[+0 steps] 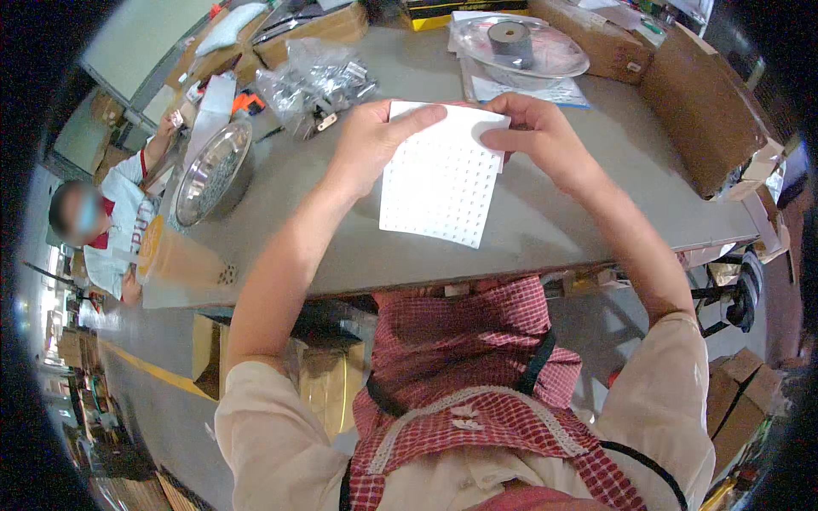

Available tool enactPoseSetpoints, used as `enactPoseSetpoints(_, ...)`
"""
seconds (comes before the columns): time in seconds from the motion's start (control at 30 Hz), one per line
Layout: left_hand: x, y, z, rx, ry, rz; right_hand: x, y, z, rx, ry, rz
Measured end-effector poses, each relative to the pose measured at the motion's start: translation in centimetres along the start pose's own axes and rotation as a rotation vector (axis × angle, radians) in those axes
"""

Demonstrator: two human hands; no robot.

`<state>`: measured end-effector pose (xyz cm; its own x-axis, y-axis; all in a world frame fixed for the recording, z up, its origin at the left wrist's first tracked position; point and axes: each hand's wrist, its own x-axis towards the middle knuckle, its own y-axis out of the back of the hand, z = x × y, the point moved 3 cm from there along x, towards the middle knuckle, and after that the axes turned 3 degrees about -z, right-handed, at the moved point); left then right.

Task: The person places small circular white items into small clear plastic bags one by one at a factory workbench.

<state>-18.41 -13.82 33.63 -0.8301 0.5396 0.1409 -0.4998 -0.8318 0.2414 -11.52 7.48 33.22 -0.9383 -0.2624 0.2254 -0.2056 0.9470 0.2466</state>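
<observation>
Between my two hands is a white sheet covered with rows of small raised or printed dots; I cannot tell which. My left hand grips its upper left corner, thumb lying on top and fingers behind. At the upper right corner my right hand pinches the sheet between thumb and bent fingers. A second white edge shows behind the sheet near the right hand, so there may be more than one layer. The sheet is held above the grey table, its lower edge toward me.
At left stand a metal bowl of small grey pieces and a plastic cup of drink. Clear bags of metal parts lie behind. A clear reel rests on papers at the back; an open cardboard box stands right. A co-worker sits left.
</observation>
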Motion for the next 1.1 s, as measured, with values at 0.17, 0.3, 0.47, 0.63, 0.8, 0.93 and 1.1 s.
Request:
enactPoseSetpoints(0.17,-1.8,1.5,-0.3,-0.189,-0.07,0.012,2.3,-1.5,-0.5,-0.039,0.115,-0.01)
enactPoseSetpoints(0.3,-2.2,1.5,-1.4,-0.214,-0.124,0.019,3.6,-2.5,0.1,-0.094,0.042,-0.033)
enactPoseSetpoints(0.47,-2.2,1.0,-2.2,-0.407,-0.03,-0.037,3.4,-3.0,1.4,-0.119,0.155,0.044)
enactPoseSetpoints(0.63,-2.2,1.8,-3.9,-0.526,0.114,-0.057,3.0,-3.3,1.9,-0.082,0.084,0.004)
enactPoseSetpoints(0.8,-2.5,2.0,-3.9,-0.359,0.001,0.013,2.4,-3.1,1.3,-0.016,0.005,-0.035)
enactPoseSetpoints(0.93,-3.2,1.2,-3.3,-0.35,-0.051,0.062,2.1,-3.5,1.4,0.055,-0.049,-0.031)
enactPoseSetpoints(1.1,-3.4,1.5,-3.2,-0.134,-0.089,0.064,2.2,-3.0,1.9,-0.281,0.075,0.004)
